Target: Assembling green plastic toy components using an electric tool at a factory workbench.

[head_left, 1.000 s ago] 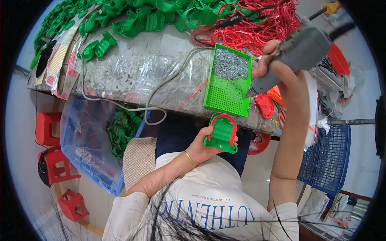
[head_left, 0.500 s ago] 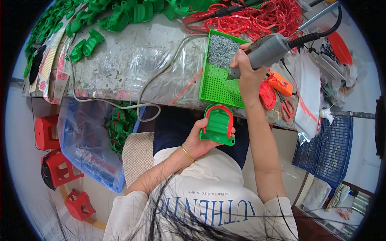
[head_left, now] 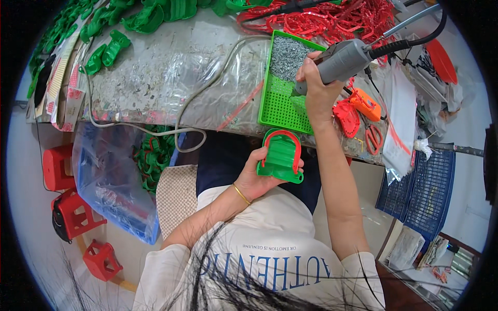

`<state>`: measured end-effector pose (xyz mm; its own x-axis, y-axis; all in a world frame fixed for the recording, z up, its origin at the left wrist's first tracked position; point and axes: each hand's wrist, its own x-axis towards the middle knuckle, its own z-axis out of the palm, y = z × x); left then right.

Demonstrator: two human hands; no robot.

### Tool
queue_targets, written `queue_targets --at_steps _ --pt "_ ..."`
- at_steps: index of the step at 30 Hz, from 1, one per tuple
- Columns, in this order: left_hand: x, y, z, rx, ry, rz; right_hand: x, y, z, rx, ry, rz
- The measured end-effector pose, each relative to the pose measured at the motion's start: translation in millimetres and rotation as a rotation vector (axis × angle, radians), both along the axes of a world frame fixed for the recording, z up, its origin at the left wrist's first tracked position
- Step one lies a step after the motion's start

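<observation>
My left hand [head_left: 255, 179] is closed around the edge of a green plastic scoop-shaped part [head_left: 282, 150], held in front of my lap with its hollow side up. A red curved handle [head_left: 296, 142] arches over that part. My right hand [head_left: 319, 98] grips a grey electric screwdriver [head_left: 343, 61], its front end pointing down-left over a green perforated tray [head_left: 263, 106]. Small silver screws [head_left: 290, 58] are heaped in the far half of this tray. Whether the tip touches anything cannot be made out.
Red plastic strips [head_left: 332, 23] pile up at the back, green parts [head_left: 155, 15] at the back left. A grey cable [head_left: 199, 93] crosses the plastic-covered table. Right of the tray lie an orange tool [head_left: 365, 105] and scissors [head_left: 373, 139]. A plastic-lined blue crate [head_left: 116, 176] stands left below.
The view has shifted slightly. My right hand and the screwdriver have moved a little over the tray; the left hand holds the green part much as before.
</observation>
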<state>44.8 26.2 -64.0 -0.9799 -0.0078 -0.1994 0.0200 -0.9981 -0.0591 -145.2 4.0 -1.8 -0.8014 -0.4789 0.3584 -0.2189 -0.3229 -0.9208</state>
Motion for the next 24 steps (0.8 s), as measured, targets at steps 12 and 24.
queue_targets --at_steps 12,24 --pt "1.6 -1.9 0.3 0.009 0.007 -0.007 2.4 0.1 -3.4 0.022 0.008 -0.01" --pt "1.1 -2.8 -0.2 -0.009 0.008 0.031 35.2 28.4 49.2 -0.062 -0.036 0.062"
